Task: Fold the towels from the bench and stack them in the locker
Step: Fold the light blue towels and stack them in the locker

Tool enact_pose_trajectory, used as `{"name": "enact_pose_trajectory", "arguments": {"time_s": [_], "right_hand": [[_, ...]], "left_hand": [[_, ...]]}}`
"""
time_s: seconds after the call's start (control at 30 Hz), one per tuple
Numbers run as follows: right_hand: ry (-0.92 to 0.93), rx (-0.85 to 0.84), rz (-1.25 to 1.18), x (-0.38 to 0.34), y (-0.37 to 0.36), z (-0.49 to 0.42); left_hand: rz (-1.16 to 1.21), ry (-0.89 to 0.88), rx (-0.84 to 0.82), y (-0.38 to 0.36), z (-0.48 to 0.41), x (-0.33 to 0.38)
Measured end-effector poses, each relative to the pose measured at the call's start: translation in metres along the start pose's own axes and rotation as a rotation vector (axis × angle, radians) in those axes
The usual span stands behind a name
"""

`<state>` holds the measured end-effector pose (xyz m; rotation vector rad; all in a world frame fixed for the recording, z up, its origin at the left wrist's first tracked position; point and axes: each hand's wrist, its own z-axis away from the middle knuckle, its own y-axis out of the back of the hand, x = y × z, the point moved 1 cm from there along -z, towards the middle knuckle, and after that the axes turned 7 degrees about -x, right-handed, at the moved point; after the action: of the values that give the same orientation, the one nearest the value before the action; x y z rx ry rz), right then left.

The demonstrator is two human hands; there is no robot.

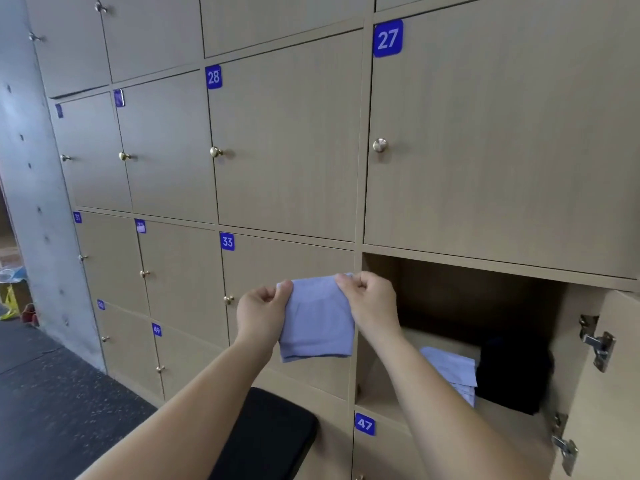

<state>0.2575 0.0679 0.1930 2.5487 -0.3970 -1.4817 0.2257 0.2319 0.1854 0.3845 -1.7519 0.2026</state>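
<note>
Just left of the open locker [381,382], my left hand [263,313] and right hand [372,303] each pinch a top corner of a hanging, part-folded blue towel [317,323]. One folded towel [450,368] already lies inside; this one is not yet stacked.

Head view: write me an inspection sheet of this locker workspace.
Surface: black bench, partly visible at the bottom edge.
Job's things: light blue towel held up folded; second towel lies in the open locker beside a dark bundle.
Clutter: small items on the floor at far left.
Hands: left hand and right hand each pinch a top corner.
Cables: nothing seen.
Surroundings: numbered locker doors, shut; concrete pillar at left.
</note>
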Motion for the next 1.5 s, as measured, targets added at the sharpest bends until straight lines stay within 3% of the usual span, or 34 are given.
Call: {"name": "enact_pose_trajectory", "arguments": {"time_s": [0.3,0.43,0.57,0.7,0.9,1.07,1.23,1.33,1.4,1.5], "right_hand": [[-0.109,-0.014,-0.06,0.021,0.02,0.022],[-0.305,-0.283,-0.138,0.029,0.033,0.029],[-0.325,-0.519,-0.041,0.033,0.039,0.032],[-0.276,-0.601,0.077,0.034,0.039,0.037],[-0.195,-0.44,0.008,0.041,0.046,0.044],[-0.276,-0.282,-0.104,0.055,0.052,0.055],[-0.351,-0.154,0.252,0.078,0.052,0.065],[-0.331,-0.031,0.288,0.093,0.056,0.073],[-0.339,0.03,0.253,0.102,0.059,0.078],[-0.364,0.163,0.236,0.114,0.064,0.085]], "left_hand": [[-0.09,-0.124,-0.014,-0.019,0.013,-0.021],[-0.131,-0.209,-0.125,-0.021,0.021,-0.033],[-0.171,-0.233,-0.254,-0.029,0.025,-0.044],[-0.165,-0.236,-0.317,-0.039,0.027,-0.051],[-0.109,-0.017,-0.383,-0.048,0.031,-0.068],[-0.04,0.057,-0.369,-0.056,0.04,-0.076],[-0.246,-0.069,-0.335,-0.073,0.037,-0.071],[-0.301,-0.067,-0.34,-0.082,0.038,-0.075],[-0.194,0.028,-0.333,-0.089,0.04,-0.084],[0.114,0.363,-0.411,-0.103,0.049,-0.094]]}}
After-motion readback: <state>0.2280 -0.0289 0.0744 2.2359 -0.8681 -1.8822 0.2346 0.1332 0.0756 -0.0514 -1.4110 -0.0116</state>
